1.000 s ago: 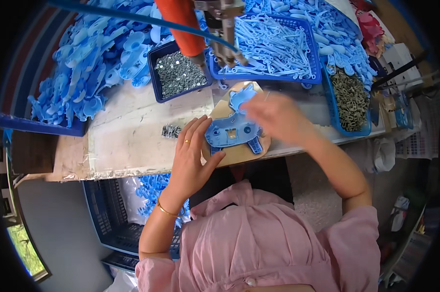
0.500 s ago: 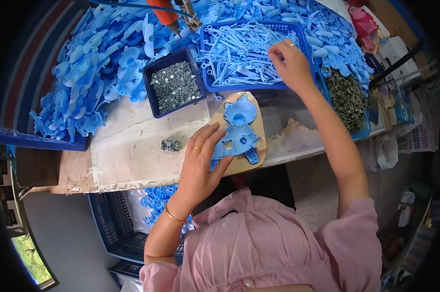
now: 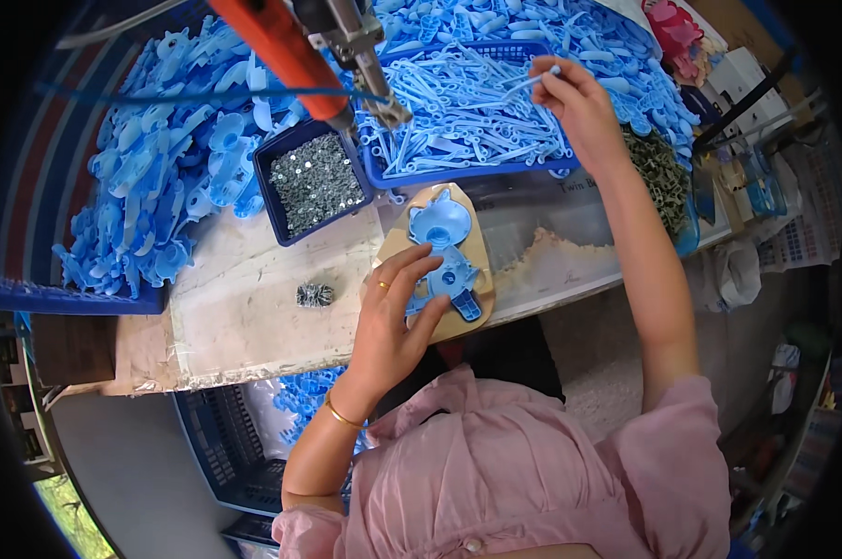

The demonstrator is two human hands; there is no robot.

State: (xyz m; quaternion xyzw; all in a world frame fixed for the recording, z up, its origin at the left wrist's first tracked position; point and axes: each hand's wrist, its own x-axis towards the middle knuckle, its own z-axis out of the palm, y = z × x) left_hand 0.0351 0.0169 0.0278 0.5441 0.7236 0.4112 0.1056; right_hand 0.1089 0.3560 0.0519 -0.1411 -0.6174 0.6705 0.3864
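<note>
A light blue plastic shell, shaped like an animal with a round eared head (image 3: 439, 222), lies hollow side up on a tan board (image 3: 478, 291). My left hand (image 3: 393, 312) is over the shell's lower left part, thumb and fingers curved and apart; it partly hides the shell. Out to the right, my right hand (image 3: 577, 104) pinches a thin light blue plastic rod (image 3: 530, 84) between thumb and fingertips. It is above the right side of a blue basket (image 3: 467, 171) full of similar rods (image 3: 453, 121).
An orange power screwdriver (image 3: 286, 61) hangs above a dark tray of small metal screws (image 3: 314, 182). A dark, silvery clump (image 3: 314, 295) sits on the table. Blue parts (image 3: 146, 168) are heaped left and behind. Dark metal pieces (image 3: 658, 172) fill a container at right; a crate (image 3: 218, 438) stands below.
My right hand has lifted up and right from the basket with a rod now visible in its fingers. My left hand stays at the shell. The view has shifted, and the screwdriver appears larger.
</note>
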